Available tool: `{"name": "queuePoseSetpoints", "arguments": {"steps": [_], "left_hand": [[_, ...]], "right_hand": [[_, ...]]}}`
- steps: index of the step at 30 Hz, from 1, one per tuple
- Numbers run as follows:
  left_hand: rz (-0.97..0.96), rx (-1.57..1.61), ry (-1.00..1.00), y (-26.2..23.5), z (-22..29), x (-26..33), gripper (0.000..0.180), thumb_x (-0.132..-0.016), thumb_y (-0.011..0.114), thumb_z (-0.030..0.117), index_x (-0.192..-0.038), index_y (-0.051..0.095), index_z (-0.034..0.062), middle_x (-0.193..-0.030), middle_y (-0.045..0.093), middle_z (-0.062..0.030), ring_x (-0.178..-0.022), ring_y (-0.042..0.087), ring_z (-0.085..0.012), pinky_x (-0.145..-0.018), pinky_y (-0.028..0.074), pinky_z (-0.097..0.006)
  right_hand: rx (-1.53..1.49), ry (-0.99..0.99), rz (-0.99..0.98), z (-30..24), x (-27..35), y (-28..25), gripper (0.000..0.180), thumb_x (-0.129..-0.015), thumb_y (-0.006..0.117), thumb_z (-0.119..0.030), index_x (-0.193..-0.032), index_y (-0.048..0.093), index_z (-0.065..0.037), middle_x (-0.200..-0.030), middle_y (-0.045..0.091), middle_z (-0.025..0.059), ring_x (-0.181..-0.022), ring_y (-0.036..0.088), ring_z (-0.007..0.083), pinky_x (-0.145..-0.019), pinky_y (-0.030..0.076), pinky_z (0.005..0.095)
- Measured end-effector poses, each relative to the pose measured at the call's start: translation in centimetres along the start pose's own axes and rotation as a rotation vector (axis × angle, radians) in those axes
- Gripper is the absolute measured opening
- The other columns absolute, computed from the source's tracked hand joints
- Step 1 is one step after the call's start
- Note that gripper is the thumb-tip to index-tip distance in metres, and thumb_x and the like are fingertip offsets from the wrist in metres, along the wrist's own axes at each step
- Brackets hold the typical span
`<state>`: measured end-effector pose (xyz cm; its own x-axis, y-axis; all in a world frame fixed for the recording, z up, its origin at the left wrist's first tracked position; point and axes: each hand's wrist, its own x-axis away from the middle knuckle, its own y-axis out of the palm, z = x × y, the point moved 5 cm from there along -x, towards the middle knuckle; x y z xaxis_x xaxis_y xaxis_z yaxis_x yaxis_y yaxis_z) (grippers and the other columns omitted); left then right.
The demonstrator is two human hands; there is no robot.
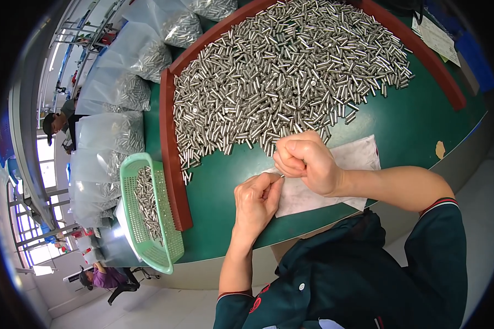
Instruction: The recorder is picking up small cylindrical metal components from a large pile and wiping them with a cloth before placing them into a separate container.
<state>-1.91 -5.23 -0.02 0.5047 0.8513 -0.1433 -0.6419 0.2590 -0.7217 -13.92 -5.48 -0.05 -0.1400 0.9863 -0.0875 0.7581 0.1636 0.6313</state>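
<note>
A wide heap of short, shiny metal pins (280,71) covers the green tabletop in front of me. At its near edge, my right hand (312,164) is closed in a fist above a white cloth (362,156); what its fingers hold, if anything, is hidden. My left hand (255,200) is just below and to the left, over the cloth's left end. Thumb and forefinger are pinched together there, and a tiny shiny tip of a metal pin shows between them, close to the right fist.
A red raised border (173,148) runs round the heap. Left of it, a light green basket (173,249) holds more pins. Several clear plastic bags (96,134) of pins line the left side. Papers (436,41) lie at the far right. Two other people are at the distant left.
</note>
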Motion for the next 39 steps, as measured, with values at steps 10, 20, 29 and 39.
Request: {"name": "queuePoseSetpoints", "arguments": {"steps": [10,20,29,39], "left_hand": [[0.025,-0.035,0.039,-0.1,0.5,-0.3,0.009,-0.069,0.062,0.000,-0.066,0.054,0.0010,-0.047,0.044,-0.0098,-0.041,0.044,-0.0230,-0.041,0.035,-0.032],[-0.093,1.490,-0.459,0.0,-2.9,0.7,0.006,-0.083,0.054,0.006,-0.088,0.053,0.0035,-0.076,0.052,-0.0050,-0.052,0.032,-0.0039,-0.048,0.028,-0.017],[0.027,1.481,-0.521,-1.1,-3.4,0.0,0.016,-0.087,0.048,0.016,-0.090,0.053,0.0008,-0.077,0.053,-0.0080,-0.056,0.037,-0.0082,-0.049,0.030,-0.020],[0.077,-0.362,0.244,-3.1,-2.7,-3.7,0.017,-0.074,0.059,0.004,-0.091,0.059,0.0061,-0.063,0.055,-0.0114,-0.056,0.053,-0.0282,-0.051,0.043,-0.037]], "right_hand": [[0.162,-0.097,-0.018,-0.3,0.2,0.9,0.029,-0.079,0.033,-0.015,-0.051,0.026,-0.008,-0.048,0.027,-0.0017,-0.047,0.023,0.0076,-0.044,0.019,0.0234],[-0.160,-0.092,0.051,-2.1,-0.5,-0.6,0.032,-0.080,0.033,-0.018,-0.050,0.027,-0.011,-0.041,0.026,-0.0016,-0.038,0.018,0.0081,-0.039,0.016,0.0246],[-0.161,-0.052,0.042,-1.5,-0.7,-0.7,0.034,-0.082,0.034,-0.022,-0.050,0.028,-0.012,-0.041,0.026,-0.0022,-0.038,0.017,0.0078,-0.038,0.016,0.0244],[-0.143,-0.056,0.039,-1.8,-0.5,-0.7,0.030,-0.079,0.032,-0.015,-0.050,0.027,-0.010,-0.044,0.026,-0.0019,-0.039,0.020,0.0068,-0.039,0.016,0.0231]]}}
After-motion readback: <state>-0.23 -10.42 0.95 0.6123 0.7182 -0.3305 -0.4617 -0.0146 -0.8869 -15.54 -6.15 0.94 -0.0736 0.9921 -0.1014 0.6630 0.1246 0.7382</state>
